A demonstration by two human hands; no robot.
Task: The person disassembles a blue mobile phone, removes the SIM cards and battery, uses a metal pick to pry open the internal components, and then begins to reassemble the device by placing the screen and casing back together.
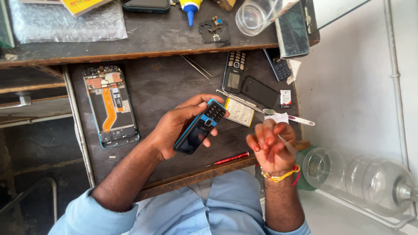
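My left hand (176, 126) grips a small keypad phone (200, 127) with a blue rim and a dark screen, held over the dark work table (165, 82). My right hand (272, 146) is raised just right of it, fingers pinched on a thin pale strip-like tool (287, 143); it is blurred, so I cannot tell what it is. A thread band circles the right wrist. A red-handled screwdriver (230, 159) lies on the table below the phone.
An opened smartphone frame (111, 104) lies at the left. A black keypad phone (234, 72), a back cover (260, 91), a battery (239, 112), tweezers (197, 66) and a toothbrush (289, 116) lie behind. Above: glue bottle (190, 8), clear cup (252, 17). Clear jars (374, 178) lie on the floor at right.
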